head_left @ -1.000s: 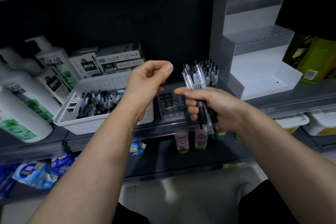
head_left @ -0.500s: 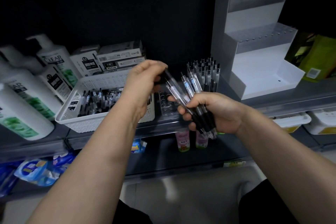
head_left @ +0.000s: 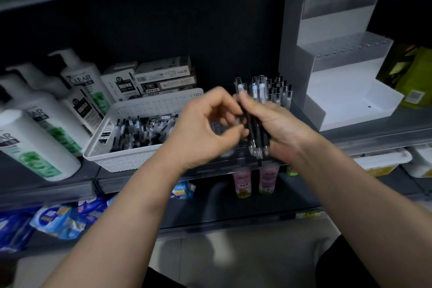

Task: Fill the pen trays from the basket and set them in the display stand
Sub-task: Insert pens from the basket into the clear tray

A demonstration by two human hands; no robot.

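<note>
1. Noted a dark shelf [head_left: 374, 134] running left to right across the scene.
2. Found the white, stepped display stand [head_left: 346, 91] at the far right of that shelf, well apart from the basket.
3. Recorded shampoo bottles [head_left: 42, 124] at the left, just beside the basket.
4. Found the white perforated basket [head_left: 154, 103] left of centre on the shelf, with loose pens [head_left: 142, 133] lying flat inside.
5. Found the right hand [head_left: 282, 128] right of centre above the near shelf edge, fingers and thumb curled round a bundle of pens [head_left: 256, 131] held roughly upright, tips down.
6. Found the left hand [head_left: 203, 131] just left of the bundle, fingers curled toward it. Image blurred here, so could not tell whether a pen was pinched.
7. Found the clear pen tray [head_left: 236, 155] on the shelf beneath both hands, between basket and display stand, with upright pens [head_left: 279, 93] at its far right end.
</note>
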